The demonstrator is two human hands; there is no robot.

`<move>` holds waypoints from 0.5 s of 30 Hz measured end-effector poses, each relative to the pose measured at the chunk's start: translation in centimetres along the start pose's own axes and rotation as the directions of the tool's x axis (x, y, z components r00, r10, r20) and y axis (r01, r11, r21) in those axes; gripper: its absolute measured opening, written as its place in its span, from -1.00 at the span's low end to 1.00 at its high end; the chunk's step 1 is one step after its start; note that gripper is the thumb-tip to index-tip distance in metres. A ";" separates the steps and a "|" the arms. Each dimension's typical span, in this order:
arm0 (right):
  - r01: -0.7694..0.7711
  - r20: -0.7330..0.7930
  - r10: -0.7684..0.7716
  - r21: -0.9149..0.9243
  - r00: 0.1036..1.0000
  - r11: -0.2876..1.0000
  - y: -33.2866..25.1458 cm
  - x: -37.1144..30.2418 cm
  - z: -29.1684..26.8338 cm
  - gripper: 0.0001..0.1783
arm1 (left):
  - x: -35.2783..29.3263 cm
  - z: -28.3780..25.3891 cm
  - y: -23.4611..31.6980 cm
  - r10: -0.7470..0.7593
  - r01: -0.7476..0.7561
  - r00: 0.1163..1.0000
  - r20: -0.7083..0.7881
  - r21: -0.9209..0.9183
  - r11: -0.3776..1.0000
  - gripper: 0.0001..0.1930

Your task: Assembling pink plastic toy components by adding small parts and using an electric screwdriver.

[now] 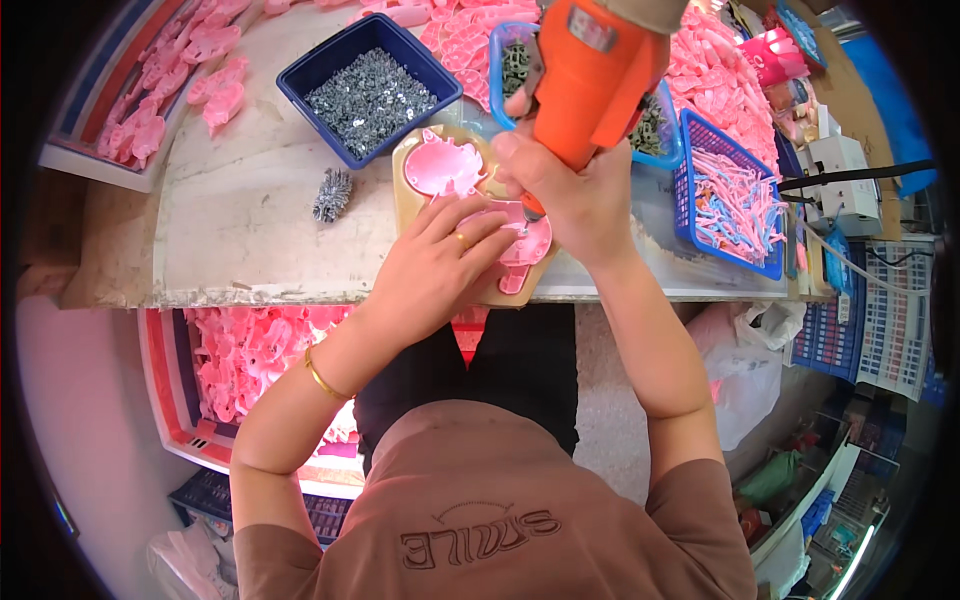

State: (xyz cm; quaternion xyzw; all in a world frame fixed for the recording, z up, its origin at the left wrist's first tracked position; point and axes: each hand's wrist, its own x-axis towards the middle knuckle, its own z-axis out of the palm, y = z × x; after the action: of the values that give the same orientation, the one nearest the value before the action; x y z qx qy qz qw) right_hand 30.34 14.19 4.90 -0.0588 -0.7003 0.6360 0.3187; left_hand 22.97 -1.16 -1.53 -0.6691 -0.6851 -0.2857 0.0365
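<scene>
My right hand (575,190) is wrapped round an orange power screwdriver (590,85). The tool points down, its tip at the right part of a pink plastic toy shell (540,240). That shell lies in a tan shaped holder (413,165) at the table's front edge. Across it my left hand (445,245) lies flat, fingers stretched out, pressing near the tip and hiding part of the shell. Just beyond my left fingers, another pink shell piece (440,165) sits in the holder. I cannot make out a screw under the tip.
A dark blue bin (290,80) of small metal screws stands behind, with a screw-covered clump (332,195) nearer. To the right are a light blue tub (672,150) of dark parts and a blue basket (685,190) of pink and blue strips. Pink parts (710,75) are heaped behind.
</scene>
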 end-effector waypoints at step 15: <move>0.370 0.535 -0.252 -0.124 0.807 0.921 -12.5 10.6 -5.0 -0.45 | -2.6 0.0 1.2 -0.177 0.182 0.982 -0.060 0.085 0.980 -0.57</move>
State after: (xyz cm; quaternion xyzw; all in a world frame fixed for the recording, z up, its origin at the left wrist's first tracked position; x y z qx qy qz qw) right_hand 28.68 21.31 20.41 0.1920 -0.8257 0.4851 0.2143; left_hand 24.36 -3.57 -2.20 -0.5945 -0.7537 -0.2741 0.0584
